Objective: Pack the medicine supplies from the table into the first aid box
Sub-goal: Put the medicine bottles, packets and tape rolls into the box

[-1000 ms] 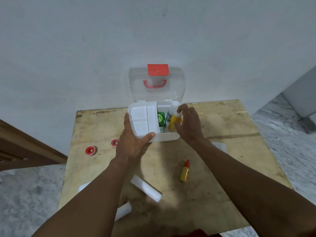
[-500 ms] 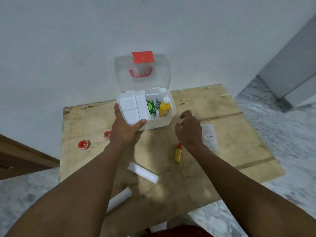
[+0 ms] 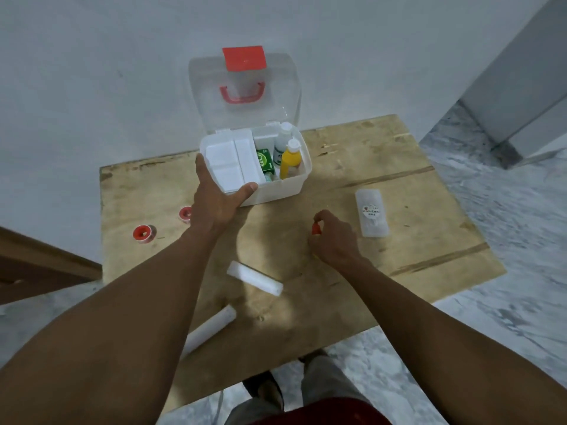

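The white first aid box (image 3: 277, 189) stands at the table's back edge, its clear lid with a red handle (image 3: 242, 95) raised against the wall. Inside are a white divided tray (image 3: 230, 162), a green carton (image 3: 265, 160), a white bottle (image 3: 283, 143) and a yellow bottle (image 3: 291, 161). My left hand (image 3: 216, 200) grips the box's front left corner, thumb on the tray. My right hand (image 3: 333, 237) closes on a small yellow dropper bottle; only its red cap (image 3: 316, 229) shows. Two white rolls (image 3: 254, 277) (image 3: 211, 329), two red tape spools (image 3: 144, 233) (image 3: 185, 213) and a clear case (image 3: 372, 216) lie on the table.
The wooden table (image 3: 408, 191) stands against a white wall. Marble floor lies to the right and front, where my legs and a shoe (image 3: 267, 391) show under the near edge. A brown wooden edge (image 3: 40, 262) runs along the left.
My right hand left the yellow bottle standing in the box, drew back toward me and closed on the small dropper bottle. My left hand stayed on the box.
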The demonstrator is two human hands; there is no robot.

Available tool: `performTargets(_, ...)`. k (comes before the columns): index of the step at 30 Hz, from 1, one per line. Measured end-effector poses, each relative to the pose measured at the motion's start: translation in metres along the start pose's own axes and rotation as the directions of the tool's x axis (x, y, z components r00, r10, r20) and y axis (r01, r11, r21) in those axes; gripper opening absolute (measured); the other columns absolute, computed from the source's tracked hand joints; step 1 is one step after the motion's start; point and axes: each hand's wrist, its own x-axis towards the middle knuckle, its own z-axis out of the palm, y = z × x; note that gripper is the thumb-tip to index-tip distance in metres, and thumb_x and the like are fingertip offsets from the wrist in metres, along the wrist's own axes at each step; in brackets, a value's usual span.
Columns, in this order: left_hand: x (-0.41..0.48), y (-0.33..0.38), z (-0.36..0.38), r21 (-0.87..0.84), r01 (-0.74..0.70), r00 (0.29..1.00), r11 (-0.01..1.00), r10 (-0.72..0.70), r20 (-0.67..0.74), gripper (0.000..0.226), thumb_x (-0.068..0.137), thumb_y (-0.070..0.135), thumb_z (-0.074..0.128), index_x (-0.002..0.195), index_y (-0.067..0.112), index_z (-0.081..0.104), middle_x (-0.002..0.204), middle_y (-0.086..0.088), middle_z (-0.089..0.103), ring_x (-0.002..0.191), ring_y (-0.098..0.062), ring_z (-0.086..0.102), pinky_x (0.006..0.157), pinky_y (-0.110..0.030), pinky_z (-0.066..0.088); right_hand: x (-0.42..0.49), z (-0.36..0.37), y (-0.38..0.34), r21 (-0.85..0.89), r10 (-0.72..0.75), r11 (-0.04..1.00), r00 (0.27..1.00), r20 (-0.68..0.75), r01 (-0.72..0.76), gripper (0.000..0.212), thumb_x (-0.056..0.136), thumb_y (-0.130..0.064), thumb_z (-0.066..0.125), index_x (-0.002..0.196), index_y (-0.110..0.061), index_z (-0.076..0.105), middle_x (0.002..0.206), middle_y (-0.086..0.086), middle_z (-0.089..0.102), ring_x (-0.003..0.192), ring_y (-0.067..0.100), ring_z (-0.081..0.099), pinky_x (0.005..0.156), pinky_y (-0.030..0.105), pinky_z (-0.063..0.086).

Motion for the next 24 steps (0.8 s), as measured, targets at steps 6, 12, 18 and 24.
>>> performTargets(6, -0.001, 0.004, -0.001, -0.033, -0.013, 1.000, 0.999, 0.013, -0.001, 0.111, 0.076, 0.040, 0.079, 0.152, 0.024, 0.001, 0.147, -0.005, 0.042, 0.131, -0.030, 0.043, 0.101, -0.034, 0.034, -0.006, -0.030, -0.027, 0.164, -0.250, 0.946, 0.952, -0.177, 0.279, 0.032, 0.076, -0.016, 0.066, 0.105, -0.023, 0.054, 0.075, -0.001, 0.066, 0.068, 0.021, 0.067, 0.067, 0.039, 0.058)
performTargets(12, -0.001, 0.005, -0.003, -0.092, -0.073, 0.997, 0.993, 0.072, -0.006, 0.105, 0.073, 0.035, 0.082, 0.149, 0.023, 0.010, 0.133, 0.005, 0.046, 0.113, -0.016, 0.046, 0.091, -0.029, 0.038, 0.017, -0.073, -0.075, 0.166, -0.404, 0.849, 0.820, -0.406, 0.501, 0.029, 0.080, -0.008, 0.068, 0.104, -0.015, 0.054, 0.078, -0.007, 0.062, 0.063, 0.015, 0.067, 0.062, 0.031, 0.057)
performTargets(18, -0.001, 0.004, -0.004, -0.137, -0.137, 0.991, 0.981, 0.136, -0.021, 0.088, 0.072, 0.030, 0.083, 0.134, 0.031, 0.020, 0.108, 0.025, 0.045, 0.092, 0.004, 0.050, 0.064, -0.001, 0.042, 0.054, -0.062, -0.105, 0.057, -0.464, 0.860, 0.824, -0.324, 0.506, 0.025, 0.084, -0.010, 0.067, 0.103, -0.016, 0.054, 0.075, 0.005, 0.067, 0.064, 0.025, 0.061, 0.063, 0.039, 0.056)
performTargets(24, 0.002, -0.001, -0.002, -0.136, -0.101, 0.995, 0.986, 0.098, -0.033, 0.095, 0.071, 0.038, 0.083, 0.139, 0.031, 0.016, 0.121, 0.014, 0.047, 0.107, -0.010, 0.051, 0.064, -0.006, 0.038, 0.071, -0.030, -0.099, -0.066, -0.480, 0.874, 0.835, -0.270, 0.481, 0.019, 0.085, -0.012, 0.065, 0.097, -0.018, 0.052, 0.084, 0.008, 0.072, 0.072, 0.032, 0.068, 0.066, 0.043, 0.058)
